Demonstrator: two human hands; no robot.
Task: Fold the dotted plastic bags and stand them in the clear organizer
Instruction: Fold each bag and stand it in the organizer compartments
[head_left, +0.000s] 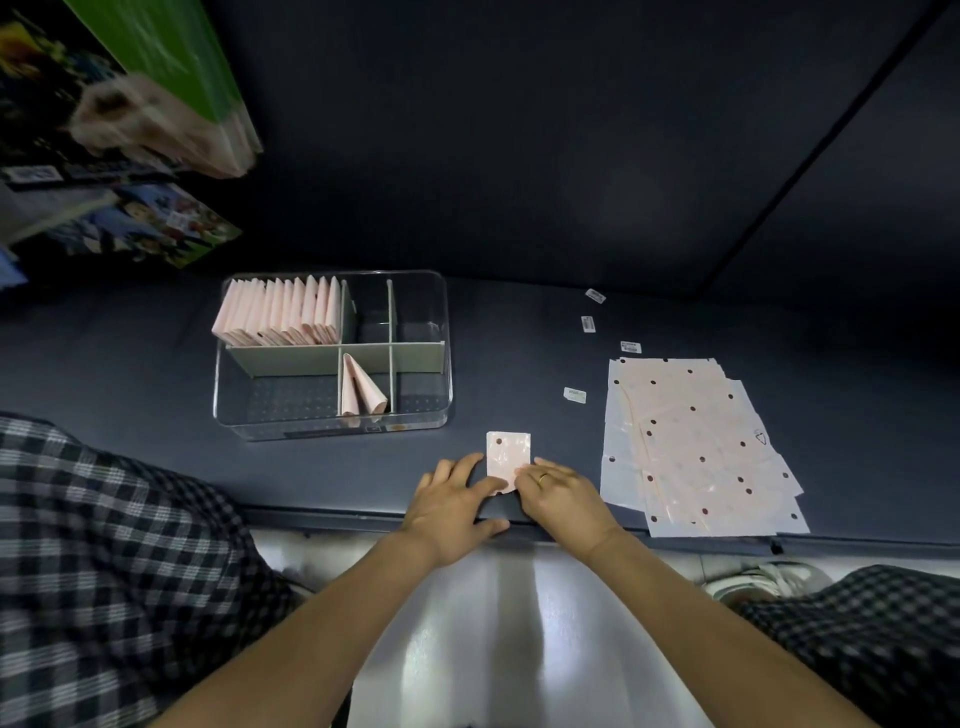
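I see both forearms reaching forward, left hand (453, 506) and right hand (558, 491) side by side, palms down, fingers (470, 464) lightly spread.

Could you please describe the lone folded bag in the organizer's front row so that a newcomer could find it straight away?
Start at the clear organizer on the dark table. Its back left compartment holds a packed row of folded bags. The lone folded bag leans alone in the front middle compartment, its fold splayed open.
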